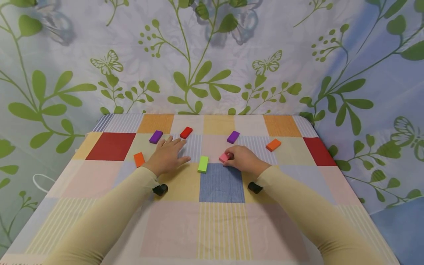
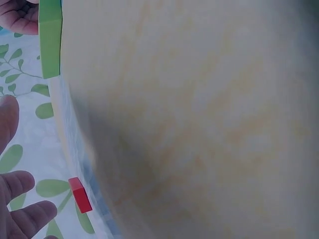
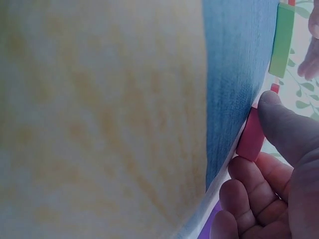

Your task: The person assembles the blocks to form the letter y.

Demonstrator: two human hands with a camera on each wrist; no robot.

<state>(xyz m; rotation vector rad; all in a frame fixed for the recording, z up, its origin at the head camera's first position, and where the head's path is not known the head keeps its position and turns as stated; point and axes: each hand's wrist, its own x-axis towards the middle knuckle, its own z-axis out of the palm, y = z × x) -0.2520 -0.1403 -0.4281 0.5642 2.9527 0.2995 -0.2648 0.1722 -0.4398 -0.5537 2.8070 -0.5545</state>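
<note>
Between the thumb and fingers of my right hand (image 1: 245,160) is a pink block (image 1: 223,158), pinched at the far edge of the blue cloth square. The right wrist view shows the thumb on one end of this pink block (image 3: 250,137) and fingertips on the other. My left hand (image 1: 166,156) is spread with its fingers extended and holds nothing. Just beyond its fingertips lies a red block (image 1: 186,133), with a purple block (image 1: 156,137) to its left. A lime green block (image 1: 203,164) lies between my two hands.
An orange block (image 1: 139,159) lies left of my left hand. Farther back on the right are another purple block (image 1: 233,137) and another orange block (image 1: 273,145). A patchwork cloth (image 1: 195,228) covers the table, and a leaf-patterned curtain (image 1: 205,51) hangs behind it.
</note>
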